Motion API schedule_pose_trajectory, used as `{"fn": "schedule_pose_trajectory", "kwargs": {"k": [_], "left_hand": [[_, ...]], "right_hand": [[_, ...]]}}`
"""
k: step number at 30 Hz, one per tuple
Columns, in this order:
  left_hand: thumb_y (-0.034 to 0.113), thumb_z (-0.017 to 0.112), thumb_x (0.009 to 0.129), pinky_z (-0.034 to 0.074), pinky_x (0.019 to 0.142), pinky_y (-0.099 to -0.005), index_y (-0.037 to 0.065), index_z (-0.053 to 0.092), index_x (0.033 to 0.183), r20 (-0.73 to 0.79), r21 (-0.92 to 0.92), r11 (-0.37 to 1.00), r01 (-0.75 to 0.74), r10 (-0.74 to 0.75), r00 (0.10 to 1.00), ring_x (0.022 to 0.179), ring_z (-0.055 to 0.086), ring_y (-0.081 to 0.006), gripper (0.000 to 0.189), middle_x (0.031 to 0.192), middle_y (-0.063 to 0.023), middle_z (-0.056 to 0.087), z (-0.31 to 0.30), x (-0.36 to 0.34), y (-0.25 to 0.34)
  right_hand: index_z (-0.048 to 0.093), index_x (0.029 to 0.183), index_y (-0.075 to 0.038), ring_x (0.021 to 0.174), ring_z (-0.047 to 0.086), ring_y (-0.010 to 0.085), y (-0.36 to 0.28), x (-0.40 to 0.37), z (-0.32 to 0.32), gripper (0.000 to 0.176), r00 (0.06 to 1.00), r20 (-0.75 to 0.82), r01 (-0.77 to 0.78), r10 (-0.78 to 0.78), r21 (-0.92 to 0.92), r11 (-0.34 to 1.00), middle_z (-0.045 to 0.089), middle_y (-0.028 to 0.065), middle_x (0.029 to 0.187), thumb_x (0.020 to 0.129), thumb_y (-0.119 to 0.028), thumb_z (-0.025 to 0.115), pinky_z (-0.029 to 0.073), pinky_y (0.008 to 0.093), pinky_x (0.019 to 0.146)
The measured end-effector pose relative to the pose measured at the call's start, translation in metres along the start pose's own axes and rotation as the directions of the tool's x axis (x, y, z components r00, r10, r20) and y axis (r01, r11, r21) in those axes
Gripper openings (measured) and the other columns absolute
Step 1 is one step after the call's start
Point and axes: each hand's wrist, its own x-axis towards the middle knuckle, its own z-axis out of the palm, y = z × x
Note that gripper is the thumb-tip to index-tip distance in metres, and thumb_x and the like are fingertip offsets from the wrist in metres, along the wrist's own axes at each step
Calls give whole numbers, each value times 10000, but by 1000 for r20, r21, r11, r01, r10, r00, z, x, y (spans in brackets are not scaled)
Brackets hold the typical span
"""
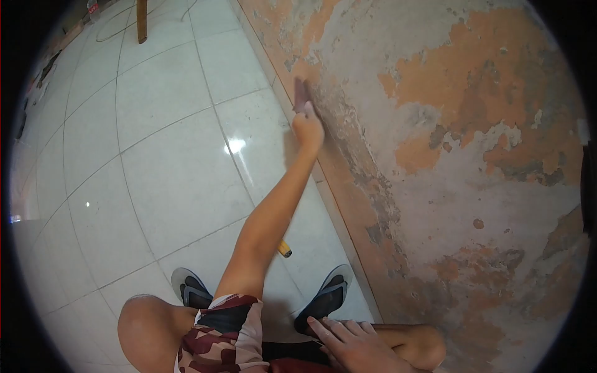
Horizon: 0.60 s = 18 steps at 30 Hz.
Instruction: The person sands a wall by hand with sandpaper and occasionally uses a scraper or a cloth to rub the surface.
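Note:
My left arm reaches forward along the foot of the wall [429,205], whose paint is peeling in grey and orange patches. In its closed fingers my left hand [308,129] grips a flat reddish-brown piece [301,93], slightly blurred, at the lower part of the wall. Its exact kind cannot be made out. Down at the bottom, my right hand [354,342] lies flat on my right leg, fingers stretched out and holding nothing. A yellow handle with a dark end [285,249] rests on the floor, mostly hidden behind my left forearm.
Glossy white tiles [168,193] cover the floor up to an orange-edged skirting [336,211]. My feet stand in flip-flops [329,292] close to the wall. Farther off are a wooden leg [142,22], a thin cable [115,40] and a clear bottle [92,9].

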Motion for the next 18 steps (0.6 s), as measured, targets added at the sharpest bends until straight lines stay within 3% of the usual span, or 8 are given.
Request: {"fn": "schedule_pose_trajectory", "kwargs": {"k": [3,5,6,8,9,15,17,18], "left_hand": [[342,525,1086,453,630,-485,-42,733,1057,169,96,953,287,-300,939,570,617,-290,437,651,-151,699,-9,-19,17],[321,500,1095,516,718,-426,-11,627,1362,-3,-59,806,-589,590,807,728,685,-243,444,848,-190,747,-3,-60,28],[321,500,1095,516,718,-426,-11,627,1362,-2,-62,807,-588,589,808,728,685,-243,444,848,-190,747,-10,-67,18],[252,508,1092,502,983,-391,-19,613,1372,371,65,913,403,-397,839,1201,658,-316,403,1288,-238,683,-25,-83,-12],[252,508,1092,502,983,-391,-19,613,1372,372,56,916,397,-388,843,1201,658,-316,403,1288,-238,683,-26,-95,-9],[288,440,1115,526,911,-397,62,439,1560,255,-137,799,-586,600,758,1028,720,-283,499,1338,-298,642,-21,-181,22],[270,465,1105,515,971,-374,54,404,1577,192,-113,952,283,-259,947,1153,692,-278,523,1416,-325,572,-11,-177,3],[207,473,1097,437,1114,-343,32,358,1593,406,155,721,675,-669,622,1309,617,-266,538,1510,-280,508,-34,-137,23]], "right_hand": [[388,1562,-60,1180,564,375,0,1,-1,609,998,-22,54,-54,14,998,571,203,1371,995,-163,584,452,481,997],[386,1562,-58,1182,562,379,-4,3,-5,606,1000,8,28,-28,26,999,569,204,1374,998,-164,581,450,482,1002],[385,1561,-55,1185,561,382,-5,4,-8,603,1000,16,-1,1,23,1000,566,205,1376,1000,-164,579,448,483,1007],[384,1561,-55,1185,561,383,-9,5,-5,607,1000,9,-24,24,3,1000,564,204,1378,998,-165,582,445,482,1012],[382,1561,-54,1185,561,384,-9,9,-4,610,1000,8,-29,30,-30,999,562,204,1381,997,-166,585,443,481,1016],[381,1559,-46,1198,554,380,-8,11,-5,623,999,32,9,-9,2,1000,553,200,1392,989,-174,599,430,481,1029],[382,1560,-50,1198,555,378,-11,15,-10,623,1000,5,-15,15,6,1000,554,199,1389,989,-174,599,430,479,1029],[383,1560,-54,1197,555,377,-12,15,-10,623,1000,5,-24,24,16,1000,554,199,1386,989,-175,599,429,477,1028]]}}
